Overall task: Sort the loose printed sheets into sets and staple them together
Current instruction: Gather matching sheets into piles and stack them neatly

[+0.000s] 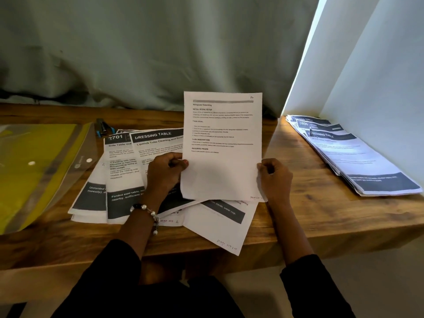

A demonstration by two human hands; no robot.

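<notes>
The head camera looks down at a wooden table (321, 216) with a grey curtain (149, 53) behind it. In the middle of the frame a person holds one printed sheet (222, 145) up, with its top tipped away. The left hand (165, 173) pinches the sheet's left edge, with the thumb on the front of the paper. The right hand (274, 177) has its fingers curled at the sheet's right edge and grips it there. A bead bracelet (148, 213) sits on the left wrist, and both arms wear dark sleeves (110, 271). Under and behind the held sheet, loose sheets (128, 171) lie spread out on the table, overlapping each other. Some have dark bands with white words like "DRESSING TABLE". One loose page (220, 228) pokes over the near edge of the table, just below the hands. At the right of the frame, near a white wall (378, 76), a stack of sheets (358, 161) lies fanned out, well apart from the loose ones. At the left of the frame lies a clear plastic folder (46, 171) with yellow inside. Just beyond it, near the curtain, sits a dark stapler (103, 128) with a blue part.
</notes>
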